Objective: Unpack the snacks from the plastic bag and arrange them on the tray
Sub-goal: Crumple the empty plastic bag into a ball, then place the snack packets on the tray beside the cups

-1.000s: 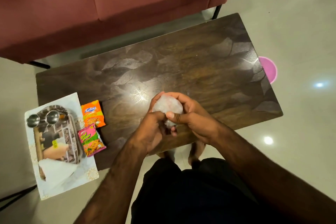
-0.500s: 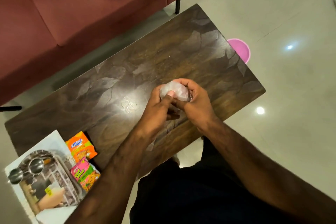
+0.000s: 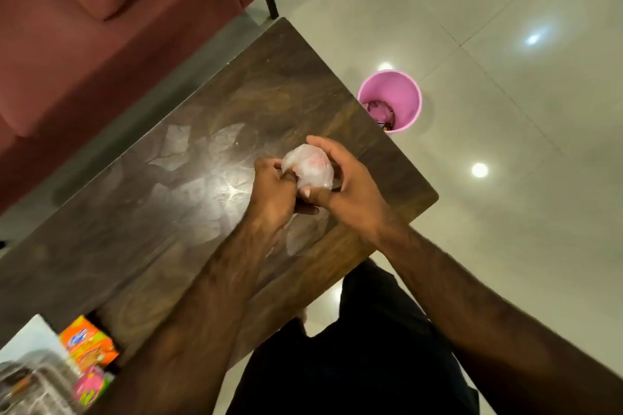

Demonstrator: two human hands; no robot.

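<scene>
Both my hands grip the crumpled plastic bag at frame centre: left hand closed on it, right hand cupping it, above the bench.

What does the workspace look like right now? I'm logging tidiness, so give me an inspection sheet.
Surface: dark glossy wooden table, mostly bare.
Job's things: crumpled translucent plastic bag in both hands; orange snack packet and pink snack packet beside the white tray.
Clutter: nothing seen.
Grippers: left hand and right hand squeeze the bag.
Cables: nothing seen.
Surroundings: pink plastic bin on tiled floor; red sofa.
</scene>
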